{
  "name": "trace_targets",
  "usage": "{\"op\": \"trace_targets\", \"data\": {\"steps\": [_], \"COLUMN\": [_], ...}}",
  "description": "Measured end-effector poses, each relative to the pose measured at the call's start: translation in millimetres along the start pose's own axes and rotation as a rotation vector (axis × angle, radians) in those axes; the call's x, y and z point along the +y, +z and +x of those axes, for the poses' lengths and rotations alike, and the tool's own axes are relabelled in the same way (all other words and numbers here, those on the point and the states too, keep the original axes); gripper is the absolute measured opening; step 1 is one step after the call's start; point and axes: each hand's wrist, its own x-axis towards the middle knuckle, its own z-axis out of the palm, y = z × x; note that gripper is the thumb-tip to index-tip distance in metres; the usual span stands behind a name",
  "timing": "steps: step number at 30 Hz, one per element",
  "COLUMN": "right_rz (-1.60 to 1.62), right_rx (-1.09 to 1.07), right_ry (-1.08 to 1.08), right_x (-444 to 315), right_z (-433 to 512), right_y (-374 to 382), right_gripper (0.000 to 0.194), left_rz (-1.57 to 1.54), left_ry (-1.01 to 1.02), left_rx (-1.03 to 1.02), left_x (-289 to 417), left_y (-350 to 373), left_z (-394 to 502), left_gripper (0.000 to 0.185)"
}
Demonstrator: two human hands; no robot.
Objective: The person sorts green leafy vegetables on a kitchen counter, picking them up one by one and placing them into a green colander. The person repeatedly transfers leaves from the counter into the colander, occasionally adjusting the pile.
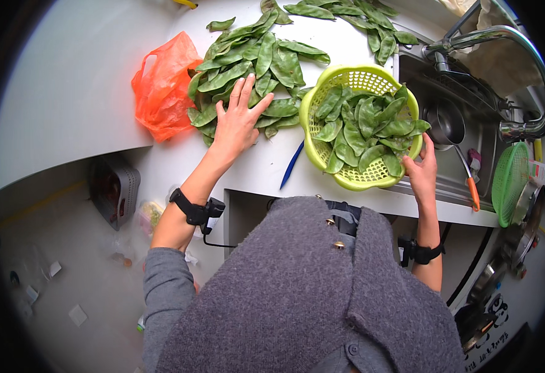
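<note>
My left hand [237,119] lies spread over the near side of a heap of flat green bean pods [249,60] on the white counter, fingertips touching the pods. My right hand [422,170] grips the right rim of a yellow-green plastic colander [321,149] with a scalloped edge. More flat bean pods [361,121] partly fill the colander, which stands beside the sink and overlaps its left edge. A blue knife or peeler [292,165] rests on the counter between the heap and the colander, its upper end close to the colander's wall.
An orange-red plastic bag [165,88] lies crumpled left of the heap. Further pods [370,23] are at the back. The steel sink [480,158] holds a saucepan [445,122] with an orange-tipped handle, under a chrome faucet [510,32]. A green mesh basket [510,184] stands at the right.
</note>
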Motion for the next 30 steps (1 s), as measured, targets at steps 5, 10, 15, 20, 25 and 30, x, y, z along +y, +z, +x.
{"op": "trace_targets", "data": {"steps": [5, 10, 15, 20, 25, 30], "right_rz": [0.093, 0.096, 0.130, 0.106, 0.133, 0.188], "right_rx": [-0.010, 0.000, 0.021, 0.004, 0.013, -0.002], "right_ry": [0.169, 0.140, 0.138, 0.140, 0.118, 0.118], "right_x": [3.5, 12.2, 12.8, 6.3, 7.9, 11.4], "right_z": [-2.7, -7.5, -8.0, -10.4, -11.6, -10.5], "right_y": [-2.7, -2.2, -1.0, -1.3, -1.1, -1.3], "right_gripper": [0.073, 0.073, 0.072, 0.072, 0.072, 0.072], "left_rz": [-0.161, -0.229, -0.948, -1.650, -1.922, -2.027], "left_ry": [0.014, 0.129, -0.177, -0.428, -0.460, -0.403], "left_rx": [0.052, 0.195, 0.108, -0.039, 0.027, 0.010], "left_x": [-27.8, -50.3, -71.9, -100.1, -99.0, -83.4], "left_y": [13.9, 9.4, -11.4, -36.7, -49.5, -59.2], "left_z": [7.3, 17.9, 32.7, 38.3, 31.5, 31.3], "left_gripper": [0.073, 0.055, 0.049, 0.043, 0.044, 0.048]}}
